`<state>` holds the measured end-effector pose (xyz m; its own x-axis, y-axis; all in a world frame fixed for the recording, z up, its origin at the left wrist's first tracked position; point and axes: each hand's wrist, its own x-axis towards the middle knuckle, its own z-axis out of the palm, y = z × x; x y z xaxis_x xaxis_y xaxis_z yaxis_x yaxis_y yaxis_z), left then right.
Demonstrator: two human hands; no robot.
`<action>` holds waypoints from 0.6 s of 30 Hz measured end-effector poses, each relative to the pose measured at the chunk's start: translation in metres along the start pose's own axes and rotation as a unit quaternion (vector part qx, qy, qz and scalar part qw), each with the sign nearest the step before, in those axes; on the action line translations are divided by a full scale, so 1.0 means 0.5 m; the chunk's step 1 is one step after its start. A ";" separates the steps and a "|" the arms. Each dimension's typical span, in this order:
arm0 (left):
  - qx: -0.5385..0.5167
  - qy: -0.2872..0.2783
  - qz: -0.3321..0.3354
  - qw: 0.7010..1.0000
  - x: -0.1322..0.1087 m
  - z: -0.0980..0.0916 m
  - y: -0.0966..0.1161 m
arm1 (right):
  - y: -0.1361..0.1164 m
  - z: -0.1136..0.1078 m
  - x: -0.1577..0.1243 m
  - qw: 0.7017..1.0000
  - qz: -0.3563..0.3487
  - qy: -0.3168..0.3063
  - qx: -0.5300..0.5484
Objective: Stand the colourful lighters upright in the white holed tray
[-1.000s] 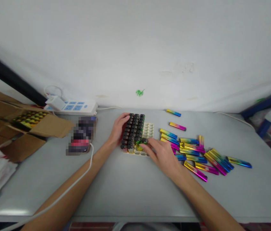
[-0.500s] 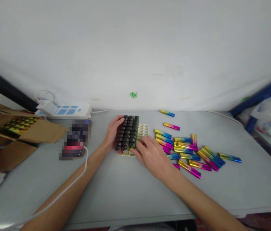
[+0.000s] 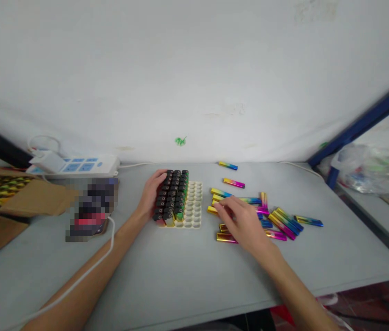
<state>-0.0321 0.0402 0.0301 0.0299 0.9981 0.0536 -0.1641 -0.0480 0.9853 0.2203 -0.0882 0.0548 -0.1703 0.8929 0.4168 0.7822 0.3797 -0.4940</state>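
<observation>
A cream tray with rows of holes lies on the table. Standing in its left part are several rows of black-topped lighters, with red, yellow and green bodies; holes on the right show bare. My left hand is curled against the left side of these lighters, its fingertips at the far corner. To the right, my right hand is over a loose pile of shiny lighters in yellow, blue and magenta. Its thumb and fingers are pinched at a yellow-ended lighter; the hand hides part of the pile.
A blurred-out phone with a white cable lies at left. Behind it are a power strip and an open cardboard box holding rows of items. Single lighters lie near the wall. Plastic bags stand beyond the blue frame.
My right hand has left the tray and moved right to the loose lighters. My left hand stays against the standing lighters. The whole view has shifted somewhat.
</observation>
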 end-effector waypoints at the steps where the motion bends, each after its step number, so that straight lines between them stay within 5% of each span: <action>1: -0.001 0.003 0.003 1.000 0.001 0.001 0.001 | 0.014 -0.021 -0.012 0.999 0.022 0.025 -0.008; 6: -0.017 0.007 0.001 1.000 0.002 0.007 0.003 | 0.086 -0.140 -0.098 0.976 0.154 0.117 -0.104; 10: -0.064 0.024 -0.003 0.998 -0.007 0.022 0.011 | 0.139 -0.217 -0.172 0.948 0.241 0.131 -0.163; 18: -0.131 0.064 -0.041 0.988 -0.020 0.041 0.036 | 0.205 -0.287 -0.294 0.907 0.320 0.144 -0.234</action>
<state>-0.0152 0.0285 0.0507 -0.0690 0.9957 -0.0623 -0.4165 0.0280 0.9087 0.4116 -0.2151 0.0524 0.5192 0.7681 0.3748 0.8456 -0.3980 -0.3557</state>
